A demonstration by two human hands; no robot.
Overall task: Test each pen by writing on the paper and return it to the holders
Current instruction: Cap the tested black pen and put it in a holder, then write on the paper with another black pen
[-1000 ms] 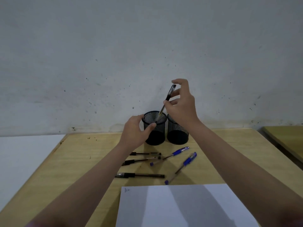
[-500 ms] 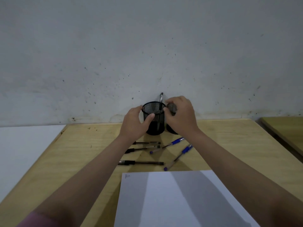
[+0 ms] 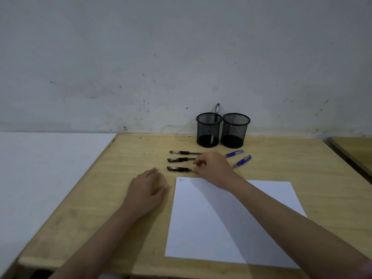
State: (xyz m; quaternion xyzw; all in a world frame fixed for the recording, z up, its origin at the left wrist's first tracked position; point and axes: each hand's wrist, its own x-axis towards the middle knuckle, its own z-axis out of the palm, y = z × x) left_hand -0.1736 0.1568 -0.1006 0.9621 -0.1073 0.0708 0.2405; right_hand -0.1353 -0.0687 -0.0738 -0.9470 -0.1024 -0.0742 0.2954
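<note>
Two black mesh holders stand by the wall: the left holder (image 3: pixel 208 135) has one black pen (image 3: pixel 217 110) upright in it, and the right holder (image 3: pixel 234 135) looks empty. Three black pens (image 3: pixel 179 159) and two blue pens (image 3: pixel 242 161) lie on the wooden table (image 3: pixel 120 198). My right hand (image 3: pixel 214 167) hovers over them, thumb and index fingertips at the barrel of the nearest black pen (image 3: pixel 178 169), which lies flat. My left hand (image 3: pixel 148 190) rests palm down, holding nothing. The white paper (image 3: pixel 231 222) has a small ink mark (image 3: pixel 181 179) at its top left corner.
A white surface (image 3: pixel 40 168) adjoins the table on the left. Another wooden table (image 3: pixel 354 152) starts at the right edge. The wall (image 3: pixel 181 57) rises directly behind the holders.
My right hand let go of the black pen in the left holder and came down to the nearest black pen. My left hand left the holder and dropped to the table.
</note>
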